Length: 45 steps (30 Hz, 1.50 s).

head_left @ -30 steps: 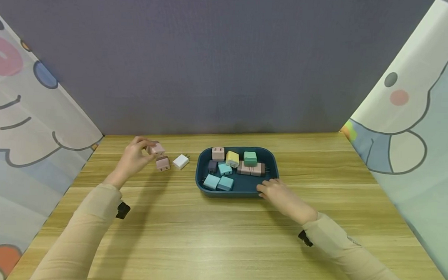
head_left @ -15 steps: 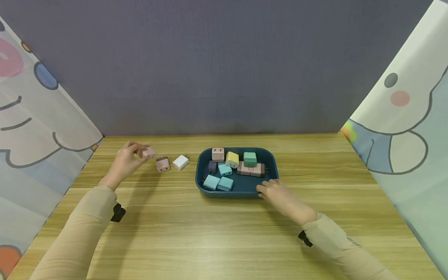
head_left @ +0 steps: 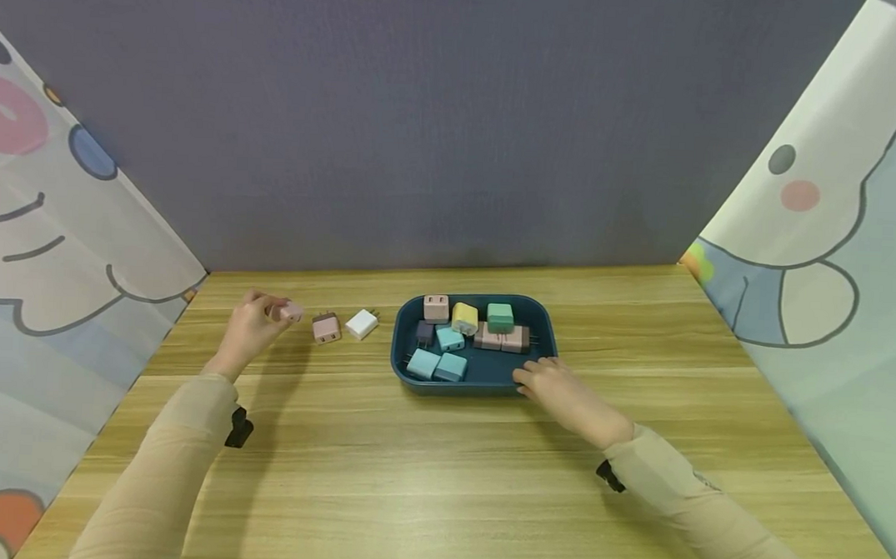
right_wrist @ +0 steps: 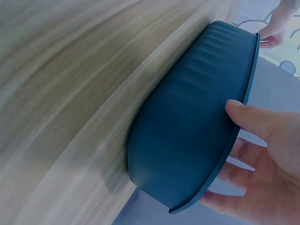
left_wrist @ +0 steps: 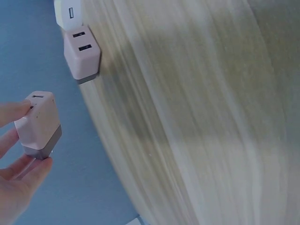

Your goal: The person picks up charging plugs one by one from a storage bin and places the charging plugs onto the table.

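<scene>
Pinched by the left hand (head_left: 247,327) above the surface (head_left: 395,469), the pink charger (left_wrist: 40,123) is probably light, rigid and slick, best held by its sides, while the right hand (head_left: 566,397) grips the tray (head_left: 458,389).

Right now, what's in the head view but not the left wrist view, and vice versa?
Head only: the dark blue tray, its yellow charger and green charger, and the right hand at its rim.
Left wrist only: the USB port on the white charger.
Both: the left hand, the pink charger in its fingers, a second pink charger, the white charger and the wooden tabletop.
</scene>
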Tool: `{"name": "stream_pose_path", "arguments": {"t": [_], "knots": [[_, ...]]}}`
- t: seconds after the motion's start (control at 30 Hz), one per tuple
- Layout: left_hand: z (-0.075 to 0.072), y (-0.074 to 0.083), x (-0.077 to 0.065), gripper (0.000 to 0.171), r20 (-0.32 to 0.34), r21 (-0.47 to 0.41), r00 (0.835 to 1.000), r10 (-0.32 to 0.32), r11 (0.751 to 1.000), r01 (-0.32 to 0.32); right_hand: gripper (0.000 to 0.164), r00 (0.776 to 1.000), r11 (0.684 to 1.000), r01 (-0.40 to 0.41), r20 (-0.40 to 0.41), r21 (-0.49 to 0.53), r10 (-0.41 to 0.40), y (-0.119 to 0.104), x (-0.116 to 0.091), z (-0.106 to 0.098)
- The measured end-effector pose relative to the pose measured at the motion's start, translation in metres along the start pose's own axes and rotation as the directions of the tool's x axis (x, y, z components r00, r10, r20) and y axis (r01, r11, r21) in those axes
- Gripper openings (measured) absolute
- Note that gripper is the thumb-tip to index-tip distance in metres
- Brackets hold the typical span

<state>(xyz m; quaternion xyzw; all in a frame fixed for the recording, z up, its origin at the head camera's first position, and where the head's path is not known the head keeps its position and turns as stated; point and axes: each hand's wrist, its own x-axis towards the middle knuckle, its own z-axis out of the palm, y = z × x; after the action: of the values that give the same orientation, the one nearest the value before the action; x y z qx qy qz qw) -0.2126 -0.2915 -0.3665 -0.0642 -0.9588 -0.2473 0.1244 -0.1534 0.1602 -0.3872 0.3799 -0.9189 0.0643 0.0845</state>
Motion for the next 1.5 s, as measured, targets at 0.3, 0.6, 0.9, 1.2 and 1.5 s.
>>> {"name": "stream_pose_path", "arguments": {"t": [0.3,0.6,0.9,1.2,1.5], "knots": [[0.005,-0.007,0.002,0.032,0.009,-0.001,0.998,-0.058,0.998,0.058,0.007,1.000,1.000,0.009,-0.006,-0.024,-0.009,0.000,0.001,0.001],[0.014,-0.013,0.004,0.032,0.028,-0.007,0.992,-0.121,0.993,0.122,0.007,1.000,1.000,0.021,-0.012,-0.020,-0.021,0.001,0.001,0.002],[0.019,-0.017,0.001,0.032,0.037,-0.015,0.987,-0.157,0.987,0.157,0.006,1.000,1.000,0.013,-0.011,-0.005,-0.013,0.001,0.002,0.000],[0.026,-0.025,-0.001,0.033,0.059,-0.013,0.985,-0.165,0.986,0.166,0.006,1.000,1.000,0.024,-0.008,-0.007,-0.024,0.001,0.001,0.001],[0.032,-0.028,-0.006,0.031,0.056,-0.013,0.985,-0.162,0.987,0.163,0.007,1.000,1.000,0.024,-0.015,-0.014,-0.024,0.000,0.001,0.000]]}}
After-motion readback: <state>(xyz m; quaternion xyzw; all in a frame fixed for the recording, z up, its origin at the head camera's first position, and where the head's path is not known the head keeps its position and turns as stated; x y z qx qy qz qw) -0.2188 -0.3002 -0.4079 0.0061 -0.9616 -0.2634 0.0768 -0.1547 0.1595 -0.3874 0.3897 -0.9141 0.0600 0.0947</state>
